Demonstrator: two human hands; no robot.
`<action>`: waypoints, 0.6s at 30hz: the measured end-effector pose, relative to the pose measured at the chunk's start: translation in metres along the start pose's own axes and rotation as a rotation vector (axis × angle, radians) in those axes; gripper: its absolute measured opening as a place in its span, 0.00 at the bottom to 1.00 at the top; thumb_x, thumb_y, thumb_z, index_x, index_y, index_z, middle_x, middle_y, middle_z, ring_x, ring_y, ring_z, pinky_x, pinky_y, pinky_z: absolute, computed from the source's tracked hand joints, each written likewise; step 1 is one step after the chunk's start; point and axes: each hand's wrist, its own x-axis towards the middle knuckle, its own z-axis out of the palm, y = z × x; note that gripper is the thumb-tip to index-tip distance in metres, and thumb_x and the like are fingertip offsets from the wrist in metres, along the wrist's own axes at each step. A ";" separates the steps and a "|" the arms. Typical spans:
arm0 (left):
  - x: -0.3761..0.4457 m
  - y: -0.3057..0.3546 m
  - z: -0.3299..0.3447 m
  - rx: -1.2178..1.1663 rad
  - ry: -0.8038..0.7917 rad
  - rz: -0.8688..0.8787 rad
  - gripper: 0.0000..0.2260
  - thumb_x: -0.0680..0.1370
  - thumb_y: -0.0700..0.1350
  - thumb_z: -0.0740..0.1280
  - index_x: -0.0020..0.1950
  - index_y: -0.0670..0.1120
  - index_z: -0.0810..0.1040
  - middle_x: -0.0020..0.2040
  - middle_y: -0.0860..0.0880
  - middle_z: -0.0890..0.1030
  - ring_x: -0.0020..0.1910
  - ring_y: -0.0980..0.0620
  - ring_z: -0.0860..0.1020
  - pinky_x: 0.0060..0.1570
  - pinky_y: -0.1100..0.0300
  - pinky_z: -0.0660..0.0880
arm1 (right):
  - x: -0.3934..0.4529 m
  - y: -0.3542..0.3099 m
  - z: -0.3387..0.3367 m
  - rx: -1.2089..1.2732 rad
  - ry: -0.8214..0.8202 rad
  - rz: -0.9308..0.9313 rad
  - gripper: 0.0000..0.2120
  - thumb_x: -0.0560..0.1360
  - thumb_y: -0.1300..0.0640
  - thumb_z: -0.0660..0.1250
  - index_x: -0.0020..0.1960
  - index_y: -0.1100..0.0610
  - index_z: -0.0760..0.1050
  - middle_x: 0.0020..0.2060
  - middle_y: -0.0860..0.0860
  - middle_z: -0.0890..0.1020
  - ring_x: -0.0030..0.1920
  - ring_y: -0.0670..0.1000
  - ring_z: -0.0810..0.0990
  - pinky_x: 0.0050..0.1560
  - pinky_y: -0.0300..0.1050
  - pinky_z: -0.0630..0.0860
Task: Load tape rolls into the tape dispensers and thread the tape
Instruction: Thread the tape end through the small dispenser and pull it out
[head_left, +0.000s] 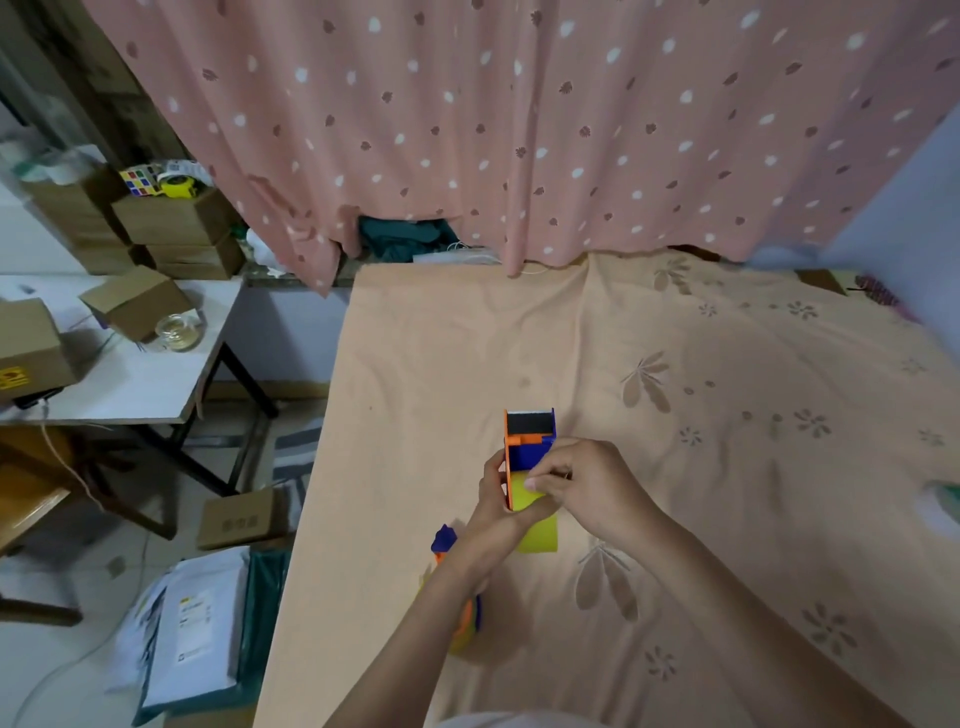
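Observation:
An orange and blue tape dispenser (530, 434) with a yellow tape roll (537, 538) in it is held over the peach bedsheet (675, 415). My left hand (498, 499) grips the dispenser's left side. My right hand (582, 486) pinches the yellow tape's end just above the roll, thumb and forefinger together. The black cutter end of the dispenser points away from me. A second orange and blue dispenser (457, 582) with a yellow roll lies on the sheet under my left forearm, mostly hidden.
A pink spotted curtain (519, 130) hangs behind the bed. Left of the bed stands a white table (130, 384) with cardboard boxes (135, 306) and a clear tape roll (179, 332). A box (241, 517) and mailers (182, 623) lie on the floor.

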 end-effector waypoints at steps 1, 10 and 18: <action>-0.001 0.001 0.001 -0.011 -0.013 -0.002 0.37 0.72 0.49 0.78 0.75 0.57 0.62 0.65 0.53 0.80 0.63 0.54 0.81 0.67 0.48 0.77 | 0.000 0.001 -0.001 -0.012 -0.002 0.011 0.02 0.70 0.60 0.75 0.38 0.55 0.85 0.37 0.48 0.81 0.39 0.51 0.81 0.43 0.47 0.76; -0.009 -0.001 0.000 0.008 -0.075 -0.038 0.45 0.66 0.50 0.78 0.77 0.57 0.58 0.62 0.59 0.79 0.63 0.55 0.79 0.68 0.50 0.76 | -0.008 0.003 0.001 -0.145 -0.034 0.081 0.03 0.71 0.55 0.75 0.38 0.52 0.85 0.35 0.50 0.82 0.34 0.50 0.82 0.41 0.50 0.78; -0.003 -0.013 -0.006 0.051 -0.079 -0.061 0.39 0.75 0.45 0.76 0.78 0.58 0.56 0.65 0.57 0.77 0.66 0.55 0.76 0.69 0.50 0.74 | -0.013 -0.002 0.009 -0.176 -0.025 0.076 0.04 0.71 0.59 0.73 0.37 0.56 0.84 0.36 0.50 0.82 0.36 0.51 0.81 0.43 0.49 0.78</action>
